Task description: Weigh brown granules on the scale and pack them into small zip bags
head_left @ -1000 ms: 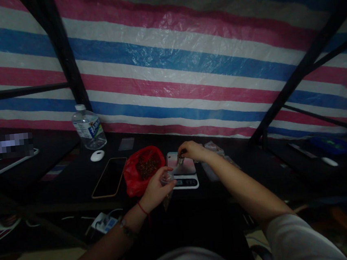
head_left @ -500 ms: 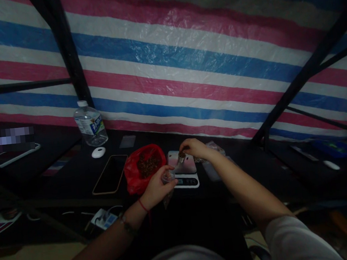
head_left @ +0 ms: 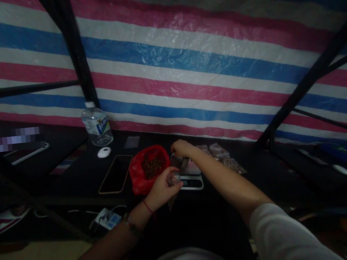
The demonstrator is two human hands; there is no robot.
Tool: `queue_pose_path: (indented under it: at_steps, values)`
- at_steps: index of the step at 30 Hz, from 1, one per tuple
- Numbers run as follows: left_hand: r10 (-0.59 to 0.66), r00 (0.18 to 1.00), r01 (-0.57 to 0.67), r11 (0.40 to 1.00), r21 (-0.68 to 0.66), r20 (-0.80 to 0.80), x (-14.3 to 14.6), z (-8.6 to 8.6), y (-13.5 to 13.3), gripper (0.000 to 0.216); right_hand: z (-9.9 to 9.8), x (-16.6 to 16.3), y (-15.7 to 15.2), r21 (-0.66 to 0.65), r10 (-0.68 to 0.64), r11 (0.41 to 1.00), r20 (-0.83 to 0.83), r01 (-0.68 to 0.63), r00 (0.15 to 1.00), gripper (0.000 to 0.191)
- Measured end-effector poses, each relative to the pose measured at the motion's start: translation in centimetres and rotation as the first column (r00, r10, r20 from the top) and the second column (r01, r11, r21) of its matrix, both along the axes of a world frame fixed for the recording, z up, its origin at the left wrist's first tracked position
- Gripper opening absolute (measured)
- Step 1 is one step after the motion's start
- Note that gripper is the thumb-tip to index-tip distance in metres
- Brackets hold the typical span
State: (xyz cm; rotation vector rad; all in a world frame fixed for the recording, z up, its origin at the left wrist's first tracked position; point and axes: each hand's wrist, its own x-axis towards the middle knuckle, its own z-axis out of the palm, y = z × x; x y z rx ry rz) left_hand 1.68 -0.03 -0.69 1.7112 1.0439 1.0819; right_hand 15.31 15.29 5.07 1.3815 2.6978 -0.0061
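Note:
My left hand [head_left: 163,184] is closed around a small clear plastic bag [head_left: 173,178], whose lower end hangs below the fingers. It rests in front of a white kitchen scale [head_left: 200,182] with a shiny metal plate and a dark display strip. Over the plate's far left part is my right hand [head_left: 182,148], its fingers curled downward. What its fingertips hold, if anything, is hidden. To the left of the scale sits an open red plastic bag [head_left: 138,177] with brown, dried-looking pieces [head_left: 153,167] inside.
Several small clear bags of brownish pieces [head_left: 230,163] lie right of the scale. A flat clear bag [head_left: 132,142], a white oval object [head_left: 104,152], a phone [head_left: 116,174] and a large clear bottle [head_left: 97,127] are to the left. Striped sheeting [head_left: 186,67] hangs behind.
My right hand has moved left across the scale plate, toward the red bag. The small container of brown pieces seen under it earlier is now hidden. The view has shifted slightly.

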Motion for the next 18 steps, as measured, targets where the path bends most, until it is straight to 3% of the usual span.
queue_pose_path:
  at_steps: [3,6,9,12,18]
  values:
    - [-0.005,0.999,0.005,1.0,-0.008,-0.033,0.0,0.3,-0.1,0.043,-0.6,-0.9,0.1,-0.003,-0.009,1.0,0.02,0.01,1.0,0.019]
    - [0.011,0.999,-0.013,0.999,-0.038,-0.034,-0.1,0.4,0.0,0.05,0.0,-0.8,-0.3,-0.008,0.005,1.0,0.016,-0.004,1.0,0.019]
    - [0.096,0.995,-0.097,0.994,-0.049,-0.021,-0.2,0.1,0.6,0.054,1.7,0.2,-1.9,-0.029,0.047,0.998,-0.196,-0.054,0.979,0.023]
    - [0.156,0.988,-0.154,0.986,-0.069,0.02,-0.4,-0.5,1.3,0.054,3.3,1.2,-4.9,-0.065,0.103,0.986,-0.492,-0.154,0.865,0.021]
    - [0.147,0.98,-0.138,0.988,-0.071,0.133,-0.1,-1.6,1.8,0.051,3.6,1.0,-9.7,-0.011,0.313,0.93,-0.498,-0.367,0.809,0.007]
